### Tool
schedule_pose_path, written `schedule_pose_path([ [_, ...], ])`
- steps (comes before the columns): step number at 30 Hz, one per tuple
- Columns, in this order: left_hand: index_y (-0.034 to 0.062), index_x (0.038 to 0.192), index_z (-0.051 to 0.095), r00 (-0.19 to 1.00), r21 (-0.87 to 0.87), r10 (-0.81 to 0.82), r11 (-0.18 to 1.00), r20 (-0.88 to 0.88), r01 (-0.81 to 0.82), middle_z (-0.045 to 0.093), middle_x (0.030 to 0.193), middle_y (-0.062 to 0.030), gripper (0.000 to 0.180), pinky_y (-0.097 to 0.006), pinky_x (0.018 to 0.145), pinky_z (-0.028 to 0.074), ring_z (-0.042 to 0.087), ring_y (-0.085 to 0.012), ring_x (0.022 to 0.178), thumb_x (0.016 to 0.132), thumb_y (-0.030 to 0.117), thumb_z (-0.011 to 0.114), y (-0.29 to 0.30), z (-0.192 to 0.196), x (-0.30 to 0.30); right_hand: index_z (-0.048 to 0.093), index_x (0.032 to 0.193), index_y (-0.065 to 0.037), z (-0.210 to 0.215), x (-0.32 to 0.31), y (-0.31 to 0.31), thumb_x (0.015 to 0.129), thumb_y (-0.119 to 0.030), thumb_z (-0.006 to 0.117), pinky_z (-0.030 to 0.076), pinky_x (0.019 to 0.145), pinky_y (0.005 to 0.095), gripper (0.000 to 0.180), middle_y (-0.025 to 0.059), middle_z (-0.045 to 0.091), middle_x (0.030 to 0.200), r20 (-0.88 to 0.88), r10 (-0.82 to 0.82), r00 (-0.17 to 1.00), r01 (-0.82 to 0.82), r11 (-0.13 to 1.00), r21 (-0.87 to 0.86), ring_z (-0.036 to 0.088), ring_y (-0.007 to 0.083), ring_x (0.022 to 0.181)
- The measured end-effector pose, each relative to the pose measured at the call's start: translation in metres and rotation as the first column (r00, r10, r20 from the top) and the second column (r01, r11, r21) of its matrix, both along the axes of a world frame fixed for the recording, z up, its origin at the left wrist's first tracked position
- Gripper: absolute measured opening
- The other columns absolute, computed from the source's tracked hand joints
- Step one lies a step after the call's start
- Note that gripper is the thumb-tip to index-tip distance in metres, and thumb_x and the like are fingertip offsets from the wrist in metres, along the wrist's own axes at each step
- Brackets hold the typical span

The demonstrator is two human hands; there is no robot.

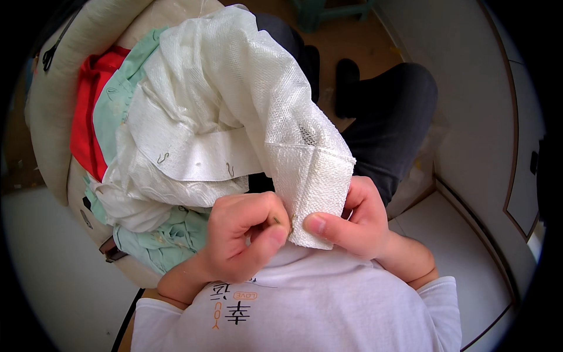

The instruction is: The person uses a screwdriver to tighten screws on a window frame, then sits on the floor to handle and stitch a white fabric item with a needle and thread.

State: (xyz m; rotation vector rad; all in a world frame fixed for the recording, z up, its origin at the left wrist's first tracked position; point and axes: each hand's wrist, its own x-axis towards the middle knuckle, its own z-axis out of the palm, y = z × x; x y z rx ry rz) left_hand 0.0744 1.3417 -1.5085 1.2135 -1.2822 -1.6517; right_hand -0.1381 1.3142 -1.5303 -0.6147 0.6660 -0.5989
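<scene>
A white mesh curtain (pixel 229 64) lies over my lap, and its folded top corner reaches toward my chest. My right hand (pixel 360 226) grips that corner, thumb on top and fingers underneath. At the corner's left edge my left hand (pixel 243 234) is closed in a pinch around a small metal curtain hook (pixel 277 220); only a bit of it shows between the fingers. The hook's tip is at the cloth, but whether it has gone through is hidden. Along the curtain's smooth white heading band (pixel 199 155), a bent hook (pixel 163 158) and another hook (pixel 230 169) stick out.
Left of the curtain, mint-green cloth (pixel 117 105) and red cloth (pixel 88 117) are piled on a beige padded seat (pixel 50 135). Black scissors (pixel 50 57) lie at the seat's upper left. A green stool (pixel 316 12) stands ahead, and a pale cabinet (pixel 469 88) is on the right.
</scene>
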Motion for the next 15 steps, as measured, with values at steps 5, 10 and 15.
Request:
schedule_pose_path([
  [5, 0.0084, 0.082, 0.066, 0.977, -0.32, 0.144, 0.944, 0.158, -0.087, 0.063, 0.078, -0.0025, 0.021, -0.027, 0.049, 0.041, 0.053, -0.0149, 0.056, 0.072, 0.01, 0.084, -0.014, 0.009, -0.002, 0.067, 0.116, 0.002, 0.006, -0.002, -0.003, 0.095, -0.008, 0.068, 0.048, 0.071, 0.0211, 0.023, 0.0008, 0.071, 0.098, 0.052, 0.006, 0.999, -0.011, 0.996, 0.094, 0.06, 0.0029, 0.084],
  [10, 0.009, 0.085, 0.071, 0.94, -0.421, -0.083, 0.879, 0.329, 0.225, 0.061, 0.084, -0.0017, 0.03, -0.027, 0.059, 0.04, 0.055, -0.0175, 0.071, 0.062, 0.015, 0.091, -0.029, 0.018, 0.014, 0.067, 0.118, 0.0, 0.005, -0.007, -0.001, 0.095, -0.008, 0.067, 0.046, 0.068, 0.0205, 0.024, 0.0001, 0.07, 0.097, 0.056, 0.086, 0.995, -0.092, 0.991, 0.101, 0.058, 0.0018, 0.082],
  [15, 0.0091, 0.083, 0.071, 0.951, -0.31, -0.152, 0.921, 0.268, 0.235, 0.06, 0.087, -0.0016, 0.029, -0.029, 0.068, 0.042, 0.057, -0.0183, 0.082, 0.061, 0.01, 0.091, -0.032, 0.02, 0.011, 0.068, 0.114, 0.0, 0.007, -0.005, -0.002, 0.095, -0.008, 0.067, 0.044, 0.065, 0.0201, 0.021, -0.0012, 0.07, 0.094, 0.048, 0.048, 0.998, -0.051, 0.996, 0.067, 0.056, 0.0014, 0.078],
])
